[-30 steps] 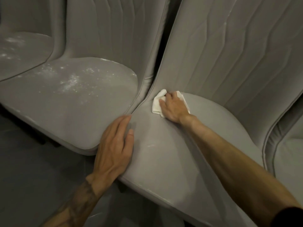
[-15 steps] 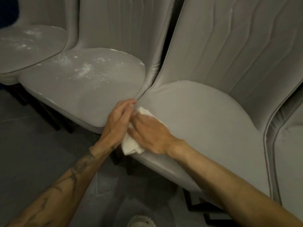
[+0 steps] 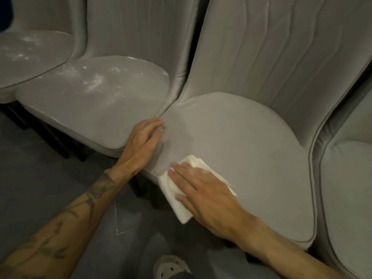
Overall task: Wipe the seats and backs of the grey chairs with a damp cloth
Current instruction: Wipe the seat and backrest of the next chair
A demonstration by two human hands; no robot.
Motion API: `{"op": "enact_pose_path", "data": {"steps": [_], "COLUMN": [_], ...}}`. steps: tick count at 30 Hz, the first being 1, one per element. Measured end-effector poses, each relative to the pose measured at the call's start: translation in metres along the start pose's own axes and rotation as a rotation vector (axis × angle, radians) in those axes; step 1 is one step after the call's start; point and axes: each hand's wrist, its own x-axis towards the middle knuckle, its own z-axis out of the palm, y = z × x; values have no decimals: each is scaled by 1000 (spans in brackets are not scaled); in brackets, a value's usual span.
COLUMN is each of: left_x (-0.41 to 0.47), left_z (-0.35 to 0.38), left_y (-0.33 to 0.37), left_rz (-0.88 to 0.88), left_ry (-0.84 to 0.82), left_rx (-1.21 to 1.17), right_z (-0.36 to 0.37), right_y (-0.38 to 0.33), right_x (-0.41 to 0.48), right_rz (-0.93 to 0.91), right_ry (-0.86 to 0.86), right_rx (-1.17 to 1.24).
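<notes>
My right hand [image 3: 203,190] is flat on the cloth [image 3: 181,208], fingers [image 3: 181,174] straight, at the front-left corner of the seat [image 3: 251,158]. Rest of it's all off to the right.

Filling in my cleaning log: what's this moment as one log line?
phase: wiping seat front-left edge | right hand: flat on white cloth | left hand: rests on seat's left edge | neighbour seat: dusty

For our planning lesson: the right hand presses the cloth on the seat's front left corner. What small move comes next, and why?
Probably sweep the right hand and cloth rightward along the front edge of the seat: the cloth overhangs the left front corner, and the left hand braces that side.
</notes>
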Motion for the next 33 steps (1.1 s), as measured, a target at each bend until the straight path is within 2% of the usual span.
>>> {"op": "enact_pose_path", "data": {"steps": [3,9,12,15,20,25,29,33], "left_x": [-1,-2,-2,1,21,51,80,110], "left_z": [6,8,7,6,6,12,23,35], "left_y": [-2,-4,0,6,30,47,44,38], "left_rz": [40,45,37,55,89,139,178,266], "left_ry": [2,1,-29,-52,-72,-88,-111,-87], "left_rx": [137,229,278,343,376,395,426,499], "right_z": [-2,-9,-14,-17,-17,-33,-35,-18], "right_y": [17,38,43,45,60,121,138,145], "right_x": [-58,-140,-170,-192,-175,-112,-87,-81], "right_rz": [67,182,284,407,642,758,849,871], "right_ry": [46,91,114,145,247,204,294,179], "right_rx": [-94,-198,-186,-74,142,98,65,55]}}
